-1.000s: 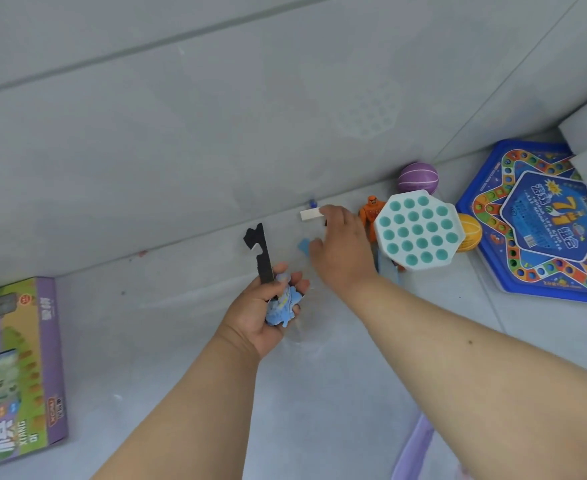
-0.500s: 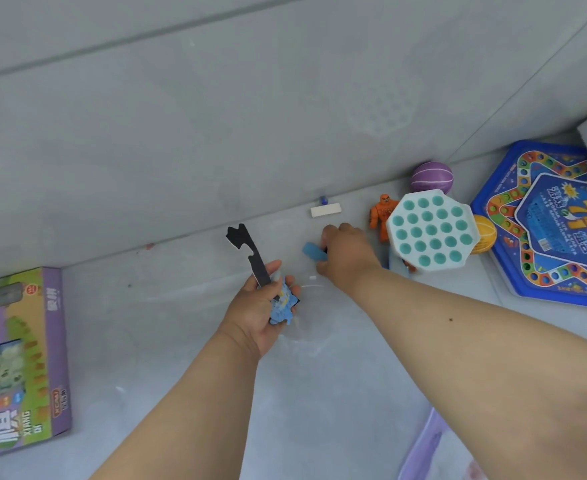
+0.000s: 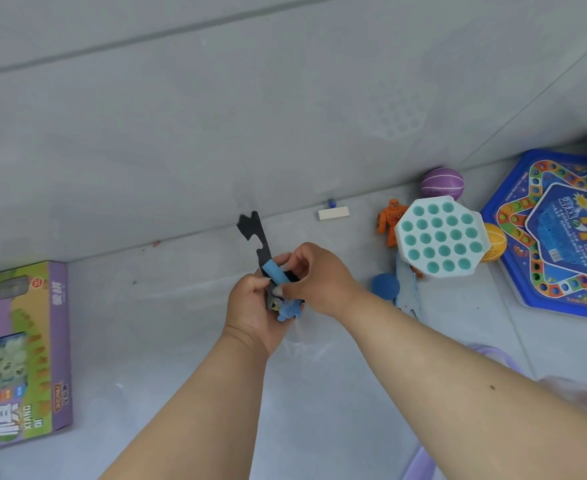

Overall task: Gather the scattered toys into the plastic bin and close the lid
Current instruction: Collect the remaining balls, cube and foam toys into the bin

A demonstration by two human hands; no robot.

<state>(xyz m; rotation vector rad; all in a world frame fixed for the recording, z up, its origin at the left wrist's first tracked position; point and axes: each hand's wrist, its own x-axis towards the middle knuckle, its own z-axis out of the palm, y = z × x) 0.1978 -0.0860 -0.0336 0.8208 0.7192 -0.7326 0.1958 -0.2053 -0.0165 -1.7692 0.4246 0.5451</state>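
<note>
A person's left hand (image 3: 255, 311) curls round a clutch of small toys at scene centre: a flat black cutout (image 3: 255, 233) and a knobbly blue figure (image 3: 289, 310). The right hand (image 3: 314, 275) pinches a light blue block (image 3: 275, 271) against them. All look light and rigid, best gripped by the edges. A smooth white brick (image 3: 333, 214) lies farther off, by the wall.

A black flat piece (image 3: 255, 237) stands up from the left hand (image 3: 254, 311), pointing to 11 o'clock. A blue block (image 3: 274, 271) lies across it, pinched by the right hand (image 3: 316, 275). A light-blue figure (image 3: 288, 310) hangs at the left hand's 5 o'clock side.
</note>
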